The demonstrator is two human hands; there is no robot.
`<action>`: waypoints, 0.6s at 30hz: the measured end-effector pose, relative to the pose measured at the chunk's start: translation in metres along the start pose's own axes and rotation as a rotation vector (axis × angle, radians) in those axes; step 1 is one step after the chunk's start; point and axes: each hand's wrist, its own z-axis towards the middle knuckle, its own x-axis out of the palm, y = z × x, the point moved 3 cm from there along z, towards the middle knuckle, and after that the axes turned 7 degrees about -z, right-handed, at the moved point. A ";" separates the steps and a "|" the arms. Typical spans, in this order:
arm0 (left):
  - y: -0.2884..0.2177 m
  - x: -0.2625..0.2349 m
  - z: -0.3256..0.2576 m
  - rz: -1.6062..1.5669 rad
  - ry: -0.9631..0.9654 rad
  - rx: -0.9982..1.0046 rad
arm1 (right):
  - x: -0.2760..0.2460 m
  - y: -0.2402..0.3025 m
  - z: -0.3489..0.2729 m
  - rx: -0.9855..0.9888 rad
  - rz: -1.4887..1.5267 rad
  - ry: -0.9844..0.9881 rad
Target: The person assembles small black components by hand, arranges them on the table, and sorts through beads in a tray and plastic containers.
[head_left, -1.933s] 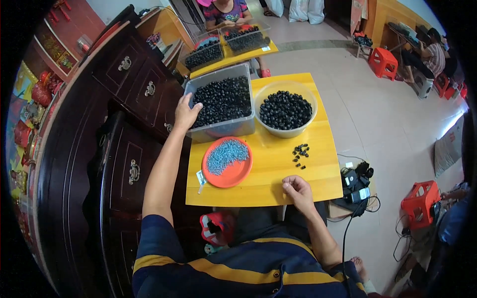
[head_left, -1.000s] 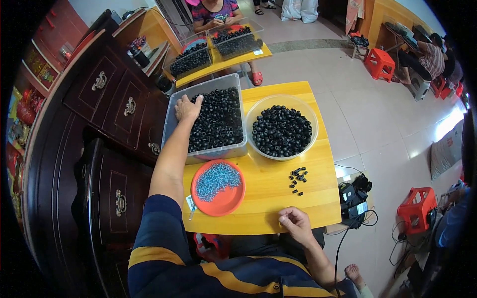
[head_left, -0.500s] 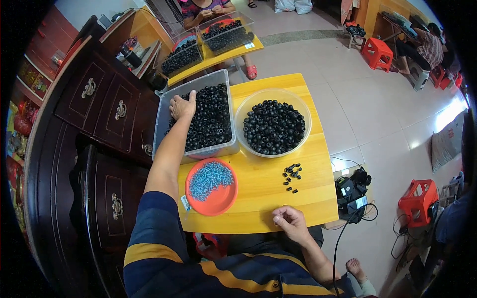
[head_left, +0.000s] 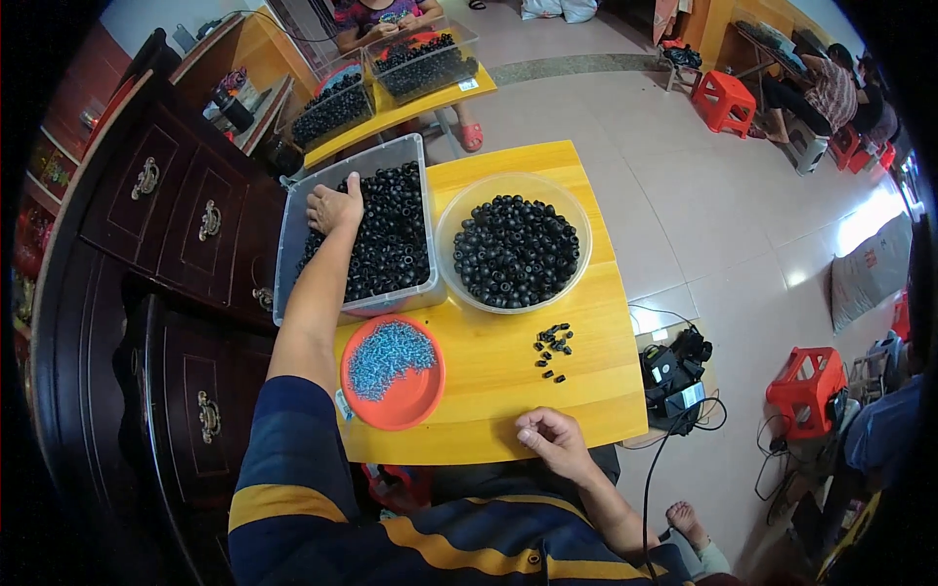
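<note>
My left hand [head_left: 335, 205] is in the clear plastic bin [head_left: 427, 210] at the left, over a heap of small black hollow plastic parts [head_left: 391, 234]. Its thumb stands apart from the fingers, whose tips are partly hidden among the parts. At the table's front edge rests my right hand [head_left: 555, 441], fingers curled and thumb against them; anything inside is hidden. Several loose black pieces [head_left: 554, 340] lie on the table beyond it. A round clear tub [head_left: 584, 264] of black rounded parts stands right of the bin. Nearer me, an orange-red plate [head_left: 420, 398] holds many small bluish metal pieces [head_left: 386, 356].
The yellow table [head_left: 489, 410] bears all these containers. Dark wooden drawers [head_left: 186, 215] stand close on the left. Beyond, a person sits behind a second yellow table [head_left: 401, 110] with more bins. Cables and black devices [head_left: 676, 376] are right of the table, near a red stool [head_left: 807, 391].
The whole scene has shifted slightly left in view. My left hand stays in the bin and my right hand at the table edge, both nearly unchanged.
</note>
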 end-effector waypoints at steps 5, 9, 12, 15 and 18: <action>0.000 0.003 0.006 0.029 0.033 -0.094 | 0.001 0.002 0.001 0.003 0.032 0.028; -0.003 0.004 0.003 0.032 0.075 -0.048 | 0.001 0.004 0.001 0.001 0.047 0.023; -0.006 0.000 -0.003 0.054 0.078 0.026 | 0.000 0.002 0.000 0.015 0.037 0.039; -0.005 -0.004 -0.005 0.016 0.053 -0.035 | 0.000 -0.002 0.000 0.029 0.014 0.037; -0.012 0.001 -0.007 0.001 -0.005 -0.067 | 0.000 0.000 -0.002 0.031 0.054 0.026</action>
